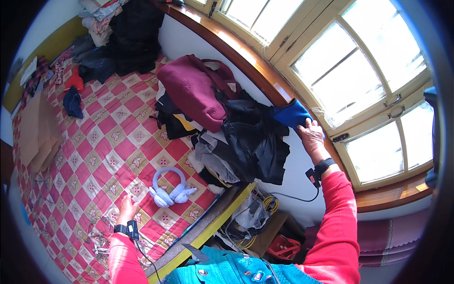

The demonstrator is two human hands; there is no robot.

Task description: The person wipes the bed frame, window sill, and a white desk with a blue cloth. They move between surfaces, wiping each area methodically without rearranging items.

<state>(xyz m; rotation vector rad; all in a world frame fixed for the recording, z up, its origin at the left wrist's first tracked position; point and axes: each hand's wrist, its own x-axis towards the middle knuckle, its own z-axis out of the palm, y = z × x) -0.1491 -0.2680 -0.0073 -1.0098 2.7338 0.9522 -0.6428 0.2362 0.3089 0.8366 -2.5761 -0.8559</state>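
Note:
My right hand (311,133) grips a blue cloth item (293,113) at the wooden windowsill, beside a heap of clothes. The cloth's far end lies by the heap's black garment (253,138). My left hand (127,207) is above the red-and-white checked bedspread (115,152), its fingers apart and nothing seen in it. To the right of that hand, light-blue fluffy earmuffs (170,188) lie on the bedspread. A maroon garment (195,90) tops the heap on the bed's window side.
Brown paper bags (39,131) lie at the bed's left. Dark clothes (131,39) are piled at the far corner. The yellow bed edge (209,230) runs before me, with coiled yellow cable (271,205) and a red basket (283,246) beyond it. Window frames line the right.

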